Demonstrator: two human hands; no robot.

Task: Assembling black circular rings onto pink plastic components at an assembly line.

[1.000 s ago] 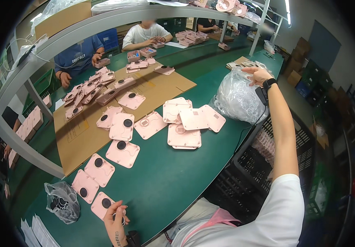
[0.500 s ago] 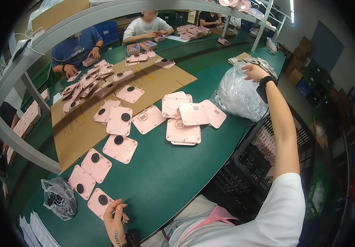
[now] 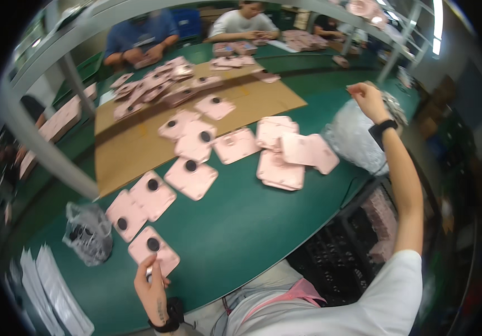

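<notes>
My left hand (image 3: pixel 152 284) is closed around a small whitish round part (image 3: pixel 149 274), mostly hidden by the fingers. It is at the near edge of a pink plastic plate (image 3: pixel 165 262) that carries a black disc (image 3: pixel 153 245). Over at the right, my right hand (image 3: pixel 368 102) is raised above a clear plastic bag (image 3: pixel 353 131) full of whitish pieces, its fingertips pinched together; blur hides whatever they may hold. More pink plates with black discs (image 3: pixel 152 196) run in a line up the table. Stacked pink plates (image 3: pixel 280 171) sit near the bag.
A flat cardboard sheet (image 3: pixel 112 168) bears a heap of pink parts (image 3: pixel 154 84). At left are a small clear bag (image 3: pixel 88 238) with dark rings and white strips (image 3: pixel 56 291). A black crate (image 3: pixel 336 252) stands below the table's right edge. People work across the green table (image 3: pixel 241 218).
The view has shifted, so the table things appear farther right. My right hand has lifted off the bag with fingers drawn together. My left hand has come onto the near plate's edge.
</notes>
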